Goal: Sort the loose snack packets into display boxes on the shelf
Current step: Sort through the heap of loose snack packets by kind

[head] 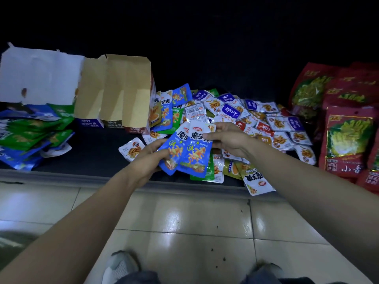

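Now the left hand point(151, 157) grips two blue packets point(191, 152) from below — the right hand point(229, 141) pinches their top, above the loose pile point(258, 119).

hands point(150, 157) point(228, 140) 2 | blue packets point(192, 154) held 2 | shoes point(120, 265) 2

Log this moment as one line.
left hand, right hand: grip blue packets | pile: unsorted | display boxes: left of pile

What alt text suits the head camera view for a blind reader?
A person's left hand and right hand hold two blue snack packets over a heap of loose packets on a dark shelf. Open display boxes stand left, red bags right.
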